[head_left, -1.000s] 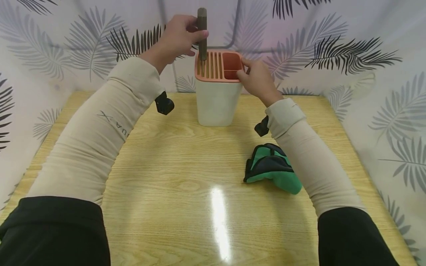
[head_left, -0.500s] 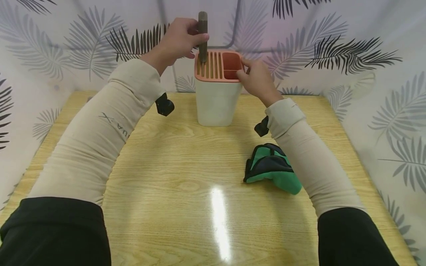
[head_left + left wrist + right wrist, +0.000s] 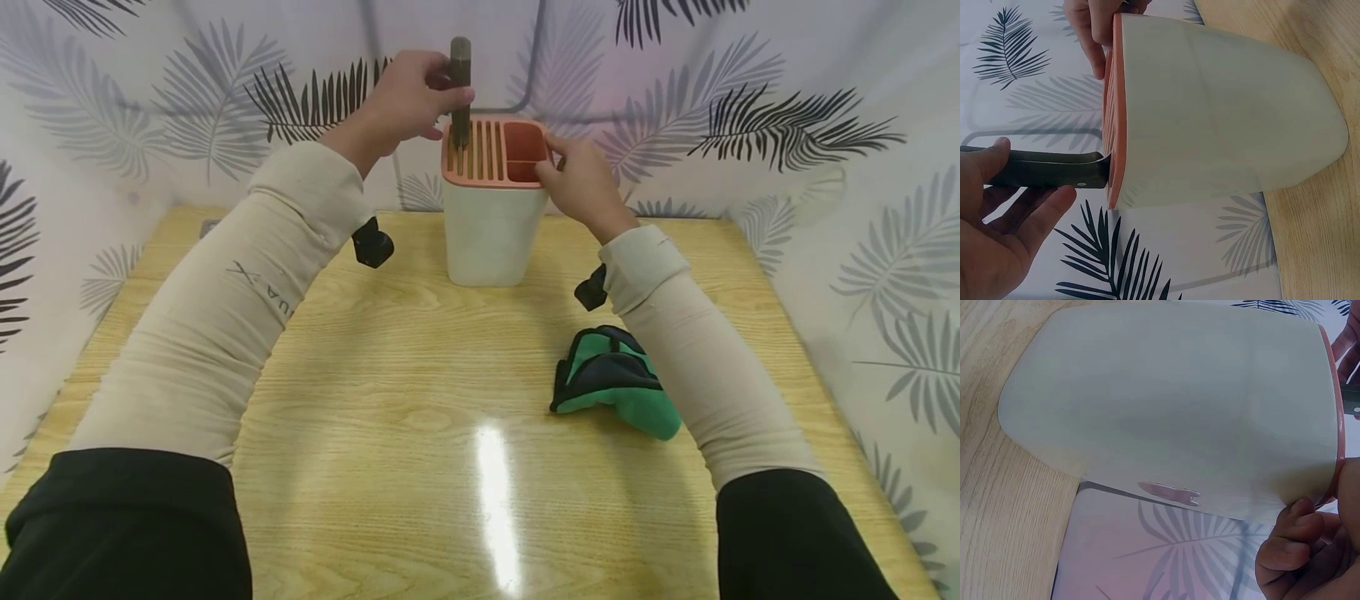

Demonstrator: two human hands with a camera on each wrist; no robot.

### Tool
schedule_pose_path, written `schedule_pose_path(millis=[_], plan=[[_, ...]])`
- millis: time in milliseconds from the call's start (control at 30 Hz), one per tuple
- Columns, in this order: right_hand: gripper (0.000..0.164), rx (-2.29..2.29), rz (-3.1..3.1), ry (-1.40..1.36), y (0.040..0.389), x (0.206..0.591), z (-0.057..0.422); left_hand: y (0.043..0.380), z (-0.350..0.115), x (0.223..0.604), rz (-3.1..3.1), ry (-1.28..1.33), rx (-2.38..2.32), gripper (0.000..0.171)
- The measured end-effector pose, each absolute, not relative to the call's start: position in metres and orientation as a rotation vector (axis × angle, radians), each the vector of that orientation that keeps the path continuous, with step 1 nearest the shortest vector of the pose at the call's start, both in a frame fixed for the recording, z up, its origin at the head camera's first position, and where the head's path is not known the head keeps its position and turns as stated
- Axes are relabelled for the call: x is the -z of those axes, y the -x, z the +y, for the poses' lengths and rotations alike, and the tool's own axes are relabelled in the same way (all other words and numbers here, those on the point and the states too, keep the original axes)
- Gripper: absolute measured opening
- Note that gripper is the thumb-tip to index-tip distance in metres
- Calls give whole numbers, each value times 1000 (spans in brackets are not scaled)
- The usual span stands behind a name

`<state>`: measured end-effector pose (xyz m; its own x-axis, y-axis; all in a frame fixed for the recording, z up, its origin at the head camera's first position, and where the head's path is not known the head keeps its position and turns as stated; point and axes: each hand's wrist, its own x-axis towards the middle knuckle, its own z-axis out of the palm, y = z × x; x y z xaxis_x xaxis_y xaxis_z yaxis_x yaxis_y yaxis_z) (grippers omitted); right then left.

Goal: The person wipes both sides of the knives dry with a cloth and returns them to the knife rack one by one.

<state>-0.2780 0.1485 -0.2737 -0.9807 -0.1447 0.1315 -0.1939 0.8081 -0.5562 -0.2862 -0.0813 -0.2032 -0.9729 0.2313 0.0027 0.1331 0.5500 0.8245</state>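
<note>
At the back of the table stands a white knife holder point(image 3: 487, 237) with an orange slotted top and an open compartment on its right. My left hand point(image 3: 401, 100) pinches the dark handle of a knife point(image 3: 461, 87) between thumb and fingers. The knife stands upright in a slot on the left of the top. In the left wrist view only a sliver of blade shows at the handle point(image 3: 1054, 167); the rest is hidden inside. My right hand point(image 3: 588, 179) grips the right rim of the holder, thumb at the compartment edge, with curled fingers point(image 3: 1294, 540) against the outer wall.
A folded green and black cloth item point(image 3: 618, 383) lies on the wooden table point(image 3: 390, 400), partly behind my right forearm. A leaf-patterned curtain point(image 3: 675, 67) hangs behind the holder and along both sides. A small grey object point(image 3: 208, 226) shows beside my left sleeve.
My left hand has moved down with the knife, and the handle now sits lower, close against the slotted top. My right hand stays on the rim.
</note>
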Motion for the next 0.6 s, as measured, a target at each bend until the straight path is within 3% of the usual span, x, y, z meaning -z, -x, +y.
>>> schedule_pose_path(millis=[600], plan=[[54, -951, -2871, -318, 276, 276, 150, 283, -84, 202, 2687, -335, -1324, 51]])
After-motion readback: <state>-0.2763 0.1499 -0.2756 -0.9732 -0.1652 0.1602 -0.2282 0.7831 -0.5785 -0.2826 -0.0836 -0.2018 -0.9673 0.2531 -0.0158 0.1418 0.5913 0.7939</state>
